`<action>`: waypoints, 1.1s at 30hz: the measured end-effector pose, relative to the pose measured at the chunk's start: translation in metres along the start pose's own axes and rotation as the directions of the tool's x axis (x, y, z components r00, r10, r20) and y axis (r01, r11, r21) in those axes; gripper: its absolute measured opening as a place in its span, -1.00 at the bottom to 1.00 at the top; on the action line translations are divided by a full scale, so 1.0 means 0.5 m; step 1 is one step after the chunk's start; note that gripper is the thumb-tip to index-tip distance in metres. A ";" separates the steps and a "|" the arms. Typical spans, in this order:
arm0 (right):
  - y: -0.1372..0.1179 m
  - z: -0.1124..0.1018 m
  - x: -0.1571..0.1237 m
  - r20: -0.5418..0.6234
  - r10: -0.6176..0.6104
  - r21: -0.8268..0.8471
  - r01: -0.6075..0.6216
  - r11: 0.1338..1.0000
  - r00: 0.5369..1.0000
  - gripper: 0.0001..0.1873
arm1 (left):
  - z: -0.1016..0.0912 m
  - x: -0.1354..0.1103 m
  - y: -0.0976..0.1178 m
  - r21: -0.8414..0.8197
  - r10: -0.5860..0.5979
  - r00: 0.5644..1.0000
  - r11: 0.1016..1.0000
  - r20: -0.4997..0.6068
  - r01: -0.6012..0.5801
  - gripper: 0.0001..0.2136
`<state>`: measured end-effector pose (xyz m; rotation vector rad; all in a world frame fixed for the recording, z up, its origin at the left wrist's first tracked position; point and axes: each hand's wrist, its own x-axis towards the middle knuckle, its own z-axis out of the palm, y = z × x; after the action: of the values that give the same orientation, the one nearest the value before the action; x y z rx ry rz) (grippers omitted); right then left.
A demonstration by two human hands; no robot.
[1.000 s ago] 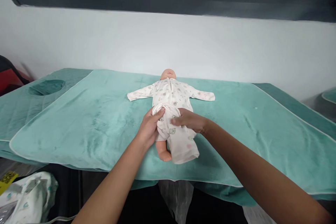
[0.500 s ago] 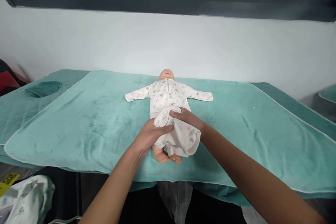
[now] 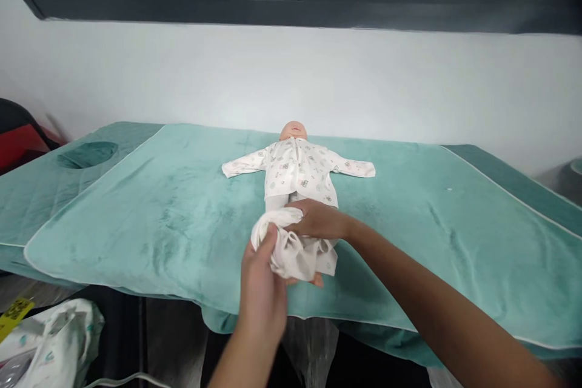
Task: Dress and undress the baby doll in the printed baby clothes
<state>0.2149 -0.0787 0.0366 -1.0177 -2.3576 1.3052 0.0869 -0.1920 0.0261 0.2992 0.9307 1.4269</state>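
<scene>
Cloth is filling your left hand [image 3: 262, 282], which is clamping round the bunched white trousers [image 3: 291, 257] at the near edge of the table. Your right hand [image 3: 321, 222] is lying just beyond it, fingers curled over the top of the same bundle. Whether it is pinching the cloth or only pressing on it, I cannot tell.

You are likely doing this best when both hands are drawing evenly along the legs rather than twisting. It also helps if the right hand is steadying the hips while the left is easing fabric past the one foot [image 3: 317, 280] peeking out below.

The trousers are looking thin, soft and heavily crumpled, gathered low on the legs. Further off, the baby doll [image 3: 293, 130] is lying face up with arms spread, wearing a printed top [image 3: 297, 173]. It is resting on the teal towel [image 3: 159, 218] that is covering the massage table [image 3: 27, 194].
</scene>
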 end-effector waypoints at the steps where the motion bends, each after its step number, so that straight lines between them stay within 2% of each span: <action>1: 0.000 0.002 0.002 0.021 -0.015 -0.081 0.017 0.997 1.000 -0.83 | 0.001 -0.020 -0.014 -0.011 0.008 0.999 1.000 -0.046 -0.009 -0.51; 3: -0.002 0.009 0.005 0.076 -0.040 -0.223 0.056 0.973 0.996 -0.90 | -0.008 -0.049 -0.043 0.001 0.022 0.986 1.000 -0.164 -0.022 -0.50; 6: -0.010 0.026 0.012 0.128 -0.026 -0.404 0.076 0.911 0.991 -0.87 | -0.045 -0.065 -0.075 0.015 0.041 0.951 0.999 -0.305 -0.038 -0.50; 12: -0.025 0.050 0.022 0.178 0.065 -0.600 0.056 0.798 0.982 -0.74 | -0.131 -0.050 -0.117 0.072 0.043 0.951 0.997 -0.307 -0.021 -0.52; 18: -0.025 0.067 0.014 0.132 0.083 -0.721 0.038 0.692 0.988 -0.76 | -0.180 -0.027 -0.160 0.076 -0.047 0.954 0.995 -0.298 0.072 -0.62; 24: -0.027 0.073 0.003 0.103 0.065 -0.697 0.025 0.717 0.993 -0.77 | -0.186 -0.040 -0.160 0.086 -0.017 0.980 0.996 -0.199 0.034 -0.61; 28: -0.024 0.072 0.000 0.092 0.049 -0.686 0.027 0.727 0.995 -0.78 | -0.183 -0.035 -0.152 0.089 -0.037 0.968 0.994 -0.249 0.061 -0.61; 33: -0.012 0.067 -0.002 0.118 0.002 -0.599 0.070 0.797 0.993 -0.73 | -0.179 -0.021 -0.131 0.110 -0.058 0.956 0.990 -0.287 0.093 -0.65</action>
<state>0.1952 -0.1028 0.0226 -1.0633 -2.9528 0.5898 0.0720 -0.2441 -0.0715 0.1489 1.2539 1.3659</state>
